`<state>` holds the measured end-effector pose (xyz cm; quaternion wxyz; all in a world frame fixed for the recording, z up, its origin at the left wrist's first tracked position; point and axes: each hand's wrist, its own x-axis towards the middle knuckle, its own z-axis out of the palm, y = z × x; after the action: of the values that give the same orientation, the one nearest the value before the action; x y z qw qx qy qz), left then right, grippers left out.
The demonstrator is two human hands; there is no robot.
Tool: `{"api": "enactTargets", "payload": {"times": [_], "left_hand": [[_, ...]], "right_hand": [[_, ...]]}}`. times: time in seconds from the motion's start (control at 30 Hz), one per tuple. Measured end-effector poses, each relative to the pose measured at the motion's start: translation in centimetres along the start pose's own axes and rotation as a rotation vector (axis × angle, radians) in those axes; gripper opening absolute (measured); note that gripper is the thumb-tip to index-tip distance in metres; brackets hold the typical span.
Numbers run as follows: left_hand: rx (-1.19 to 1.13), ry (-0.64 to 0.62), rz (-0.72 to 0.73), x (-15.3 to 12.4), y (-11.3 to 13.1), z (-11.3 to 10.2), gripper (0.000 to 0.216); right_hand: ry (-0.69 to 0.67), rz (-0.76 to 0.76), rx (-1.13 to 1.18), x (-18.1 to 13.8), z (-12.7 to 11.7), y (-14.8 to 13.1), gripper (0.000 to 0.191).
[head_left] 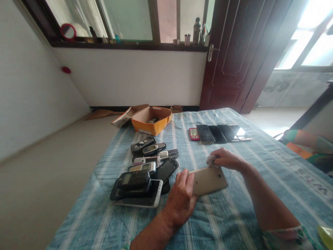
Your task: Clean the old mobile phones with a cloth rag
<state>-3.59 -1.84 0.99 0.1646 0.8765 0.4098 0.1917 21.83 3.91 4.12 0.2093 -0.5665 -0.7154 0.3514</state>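
My left hand point(182, 194) is curled around one end of the gold phone point(209, 182), between my hands over the blue striped cloth point(231, 225). My right hand point(227, 159) is squeezed around a white wad point(210, 160) at its far edge. A pile of phones point(134, 179) lies nearby.

Phone pile point(143, 167) left of tablet point(208, 182), box point(160, 125) behind pile

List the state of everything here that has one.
Orange box: open, flap folded back
Beige phone: back showing, in left hand
White cloth: bunched in right hand
Phone pile: heaped, overlapping
Dark phones: flat row, screens up
Red phone: flat, screen up
Door: unclear if open
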Motion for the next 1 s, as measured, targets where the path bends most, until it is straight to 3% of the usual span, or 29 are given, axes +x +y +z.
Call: {"api": "enactTargets", "payload": {"times": [1.0], "left_hand": [[-0.016, -0.001, 0.003, 0.1, 0.1, -0.2, 0.057]], "right_hand": [[-0.004, 0.141, 0.127, -0.5, -0.9, 1.2, 0.016]]}}
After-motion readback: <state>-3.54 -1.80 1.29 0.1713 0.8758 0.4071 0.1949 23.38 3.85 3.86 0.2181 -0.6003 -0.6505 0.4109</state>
